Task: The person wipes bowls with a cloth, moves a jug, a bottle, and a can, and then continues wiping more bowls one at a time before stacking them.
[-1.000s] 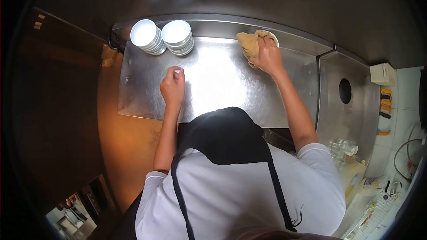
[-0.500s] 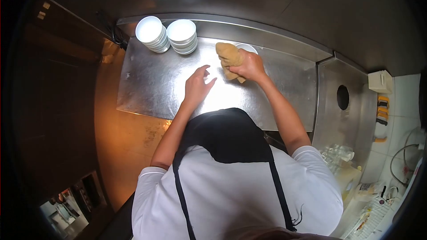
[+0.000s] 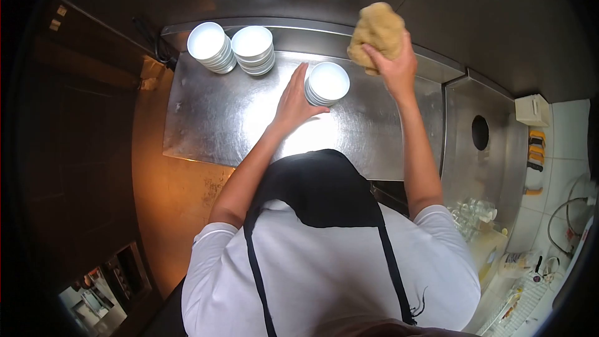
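Observation:
A short stack of white bowls (image 3: 329, 81) stands upright on the steel counter in front of me. My left hand (image 3: 296, 101) cups its left side, with the fingers along the back and the thumb round the front. Up and to the right, clear of the counter, my right hand (image 3: 396, 65) grips a folded tan cloth (image 3: 379, 30), thumb across its lower part. Two taller stacks of white bowls stand side by side at the back left, the left stack (image 3: 215, 50) and the right stack (image 3: 254, 53).
The steel counter (image 3: 212, 112) has a raised ledge along its back. To the right, a second steel surface has a dark round hole (image 3: 480, 133). Several glasses (image 3: 471, 215) stand at the lower right, and a white box (image 3: 532, 111) hangs on the wall.
My right hand has lifted the cloth up and right, away from the short bowl stack. That stack now sits nearer and further left, and my left hand has moved right onto it.

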### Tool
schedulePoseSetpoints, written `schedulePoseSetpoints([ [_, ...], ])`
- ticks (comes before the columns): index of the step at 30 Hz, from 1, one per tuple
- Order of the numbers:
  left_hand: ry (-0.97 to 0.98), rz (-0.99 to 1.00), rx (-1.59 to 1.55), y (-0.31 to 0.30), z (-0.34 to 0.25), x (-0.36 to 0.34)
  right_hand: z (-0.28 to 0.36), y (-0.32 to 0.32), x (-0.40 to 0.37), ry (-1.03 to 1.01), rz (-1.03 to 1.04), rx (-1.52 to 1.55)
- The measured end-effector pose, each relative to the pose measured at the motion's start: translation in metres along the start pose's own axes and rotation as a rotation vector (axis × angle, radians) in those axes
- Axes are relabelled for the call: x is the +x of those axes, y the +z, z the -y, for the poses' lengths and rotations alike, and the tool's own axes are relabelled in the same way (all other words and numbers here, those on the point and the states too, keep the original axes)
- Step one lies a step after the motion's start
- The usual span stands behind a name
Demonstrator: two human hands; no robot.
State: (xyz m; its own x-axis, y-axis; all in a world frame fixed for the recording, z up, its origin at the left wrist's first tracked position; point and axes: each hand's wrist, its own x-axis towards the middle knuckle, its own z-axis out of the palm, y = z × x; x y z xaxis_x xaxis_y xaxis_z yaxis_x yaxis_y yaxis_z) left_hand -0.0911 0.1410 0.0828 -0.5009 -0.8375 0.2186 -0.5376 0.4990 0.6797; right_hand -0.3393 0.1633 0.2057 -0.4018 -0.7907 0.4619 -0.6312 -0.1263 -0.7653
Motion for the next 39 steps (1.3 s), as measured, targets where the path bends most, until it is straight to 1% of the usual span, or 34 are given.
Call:
schedulePoseSetpoints([
  [3,0.062,0.032,-0.066,-0.002,-0.014,0.026,0.002,0.012,-0.019,-0.386,0.280,-0.379],
  [4,0.048,0.065,-0.044,0.004,-0.012,0.033,-0.014,0.026,-0.031,-0.514,0.346,-0.440],
  [6,-0.027,0.063,-0.216,0.017,-0.009,0.035,-0.039,0.053,-0.054,-0.476,0.487,-0.506],
  [7,-0.064,0.061,-0.302,0.024,-0.006,0.036,-0.042,0.061,-0.059,-0.457,0.557,-0.538],
  [10,0.070,-0.031,-0.164,0.034,0.001,0.031,-0.043,0.073,-0.056,-0.399,0.699,-0.566],
  [11,0.108,-0.052,-0.138,0.038,0.001,0.028,-0.042,0.076,-0.055,-0.335,0.797,-0.574],
  [12,0.113,-0.045,-0.086,0.036,0.001,0.028,-0.030,0.076,-0.042,-0.277,0.887,-0.584],
  [13,0.102,-0.045,-0.111,0.034,-0.001,0.028,-0.022,0.074,-0.030,-0.216,0.974,-0.592],
  [15,0.072,-0.046,-0.155,0.029,-0.004,0.026,-0.028,0.065,-0.007,0.030,1.117,-0.282],
  [16,0.073,0.010,-0.108,0.027,-0.001,0.029,-0.032,0.059,0.001,0.143,1.172,-0.118],
  [19,0.052,-0.055,-0.029,0.023,-0.001,0.028,-0.069,0.032,-0.006,0.548,0.780,0.794],
  [20,0.121,-0.059,-0.023,0.017,-0.003,0.030,-0.075,0.016,-0.008,0.554,0.639,0.891],
  [21,0.152,-0.049,0.058,0.011,-0.005,0.031,-0.078,-0.001,-0.012,0.558,0.496,0.983],
  [23,0.217,-0.017,0.217,0.000,-0.014,0.031,-0.077,-0.033,-0.023,0.532,0.308,1.125],
  [24,0.264,-0.013,0.246,-0.007,-0.022,0.036,-0.086,-0.043,-0.032,0.530,0.255,1.147],
  [27,0.330,0.132,0.345,-0.009,-0.027,0.056,-0.108,-0.056,-0.062,0.539,0.121,1.165],
  [30,0.308,0.291,0.407,-0.013,-0.039,0.071,-0.103,-0.061,-0.091,0.587,0.069,1.131],
  [33,0.334,0.297,0.400,-0.012,-0.037,0.074,-0.101,-0.052,-0.119,0.633,0.082,1.012],
  [34,0.315,0.269,0.387,-0.012,-0.036,0.074,-0.090,-0.046,-0.126,0.643,0.029,1.011],
  [39,0.236,0.193,0.338,-0.011,-0.039,0.072,-0.076,-0.012,-0.139,0.561,0.035,0.850],
])
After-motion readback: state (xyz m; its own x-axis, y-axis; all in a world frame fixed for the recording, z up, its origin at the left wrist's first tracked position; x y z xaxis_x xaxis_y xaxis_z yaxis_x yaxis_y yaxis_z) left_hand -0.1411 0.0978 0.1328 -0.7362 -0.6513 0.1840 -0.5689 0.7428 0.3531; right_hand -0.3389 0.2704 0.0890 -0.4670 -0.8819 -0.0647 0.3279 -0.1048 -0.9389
